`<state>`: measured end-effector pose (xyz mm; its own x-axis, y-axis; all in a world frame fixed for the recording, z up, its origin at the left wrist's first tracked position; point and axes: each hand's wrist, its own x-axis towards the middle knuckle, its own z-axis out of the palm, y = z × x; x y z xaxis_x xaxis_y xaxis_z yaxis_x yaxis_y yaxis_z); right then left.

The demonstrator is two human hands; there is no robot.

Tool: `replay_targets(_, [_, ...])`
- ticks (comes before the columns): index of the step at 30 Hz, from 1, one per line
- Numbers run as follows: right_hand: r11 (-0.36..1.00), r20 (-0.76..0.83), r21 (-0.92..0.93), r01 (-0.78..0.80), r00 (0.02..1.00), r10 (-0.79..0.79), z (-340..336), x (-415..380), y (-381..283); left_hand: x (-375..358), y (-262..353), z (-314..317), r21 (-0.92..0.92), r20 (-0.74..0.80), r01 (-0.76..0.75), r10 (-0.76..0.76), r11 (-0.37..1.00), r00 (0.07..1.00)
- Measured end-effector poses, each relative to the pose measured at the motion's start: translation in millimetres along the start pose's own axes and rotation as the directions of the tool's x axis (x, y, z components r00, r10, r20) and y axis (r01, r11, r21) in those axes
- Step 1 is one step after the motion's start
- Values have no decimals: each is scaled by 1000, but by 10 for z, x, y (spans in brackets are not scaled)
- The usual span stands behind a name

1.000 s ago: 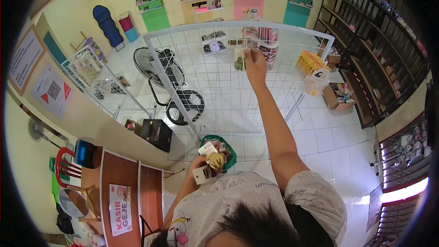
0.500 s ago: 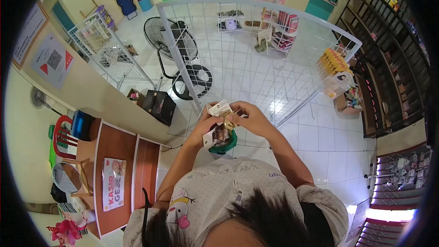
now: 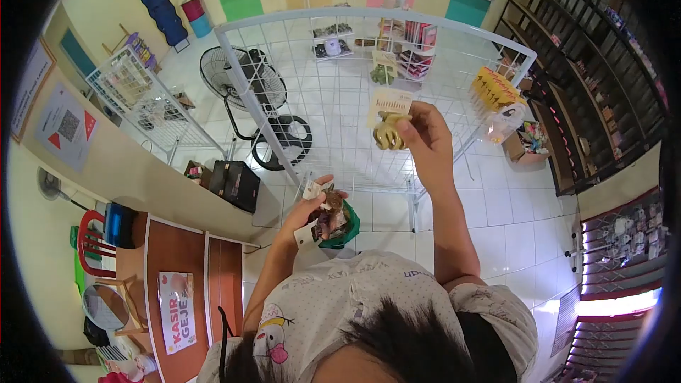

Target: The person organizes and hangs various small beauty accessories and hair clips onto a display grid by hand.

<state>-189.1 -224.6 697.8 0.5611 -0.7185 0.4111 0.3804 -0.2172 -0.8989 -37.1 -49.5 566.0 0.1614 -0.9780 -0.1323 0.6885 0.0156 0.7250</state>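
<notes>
My right hand (image 3: 428,143) is raised in front of the white wire grid rack (image 3: 355,135), its fingers pinching a carded hair accessory (image 3: 390,130) with a pale printed card on top and olive-gold loops below. Lower down, my left hand (image 3: 306,214) is closed around several carded items (image 3: 328,211) in brown and dark tones, with pale card corners sticking out. Just below and behind them is a green container (image 3: 345,232). Another greenish carded item (image 3: 384,69) hangs on the grid above my right hand.
Yellow packs (image 3: 496,90) hang at the rack's right end. A black fan (image 3: 248,85) stands behind its left side, near a black case (image 3: 235,184). A brown counter (image 3: 162,252) is at left, dark shelves (image 3: 567,78) at right.
My right hand has moved up and away from my left, carrying the carded accessory to the grid. My left hand has stayed low with the other cards. The view has shifted slightly.
</notes>
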Motion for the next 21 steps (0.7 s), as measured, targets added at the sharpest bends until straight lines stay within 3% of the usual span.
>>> replay_targets(4, [999, -40, -47, -26, 999, 24, -20, 57, 18, -76, -33, -63, -31, 48, 28, -26, 999, 999])
replay_targets(10, [992, -79, -122, 19, 996, -29, 65, 25, -14, -163, -55, 21, 28, -65, 59, -57, 998, 996])
replay_targets(14, [984, -105, -180, -4, 994, -15, 86, 76, -17, -198, -80, -7, -5, -17, 83, -83, 997, 996])
replay_targets(17, [949, -148, -314, -10, 988, -38, -25, 324, 273, -164, -73, 37, -6, 12, 96, -96, 995, 995])
replay_targets(21, [925, -208, -361, 114, 957, -199, -185, 751, 873, -108, -83, 50, -72, 74, 139, -134, 988, 988])
